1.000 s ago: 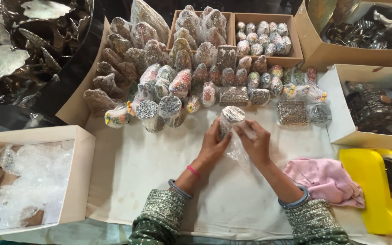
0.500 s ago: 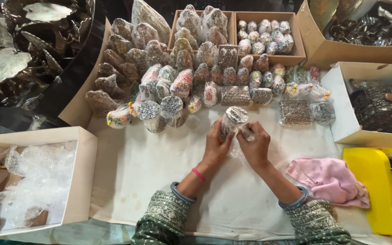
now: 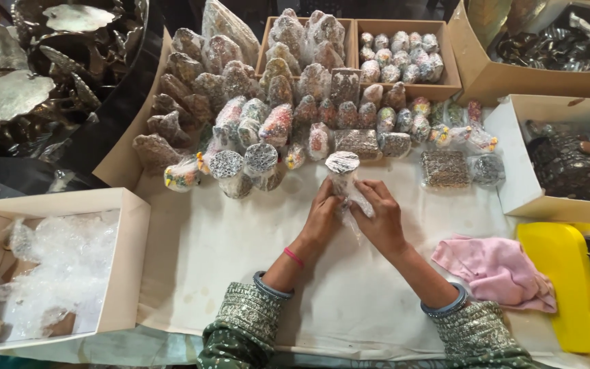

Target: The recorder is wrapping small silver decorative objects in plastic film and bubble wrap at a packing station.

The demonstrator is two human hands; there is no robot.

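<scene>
Head view. A small cylindrical ornament [image 3: 342,172], glittery on its flat top and sheathed in clear plastic film, stands upright on the white cloth-covered table [image 3: 240,260] between both hands. The left hand [image 3: 324,217] is curled around the piece's lower left flank, fingers closed on the film; the right hand [image 3: 379,217] is cupped against the lower right flank, fingers pressing the loose plastic against the body. The top of the piece projects above and beyond the fingertips, toward the rows of wrapped ornaments [image 3: 288,116] behind it.

Handling, as judged: the body looks rigid and fairly light, its decorated surface probably delicate; the film is thin, soft and slippery, so it is likely to slide unless pinned against the solid sides. The firmest hold appears to be around the lower body, not on the glittered top.

Nearby: a pink cloth [image 3: 496,268] and a yellow tape dispenser [image 3: 571,280] to the right; a cardboard box of clear plastic bags [image 3: 56,270] to the left.
</scene>
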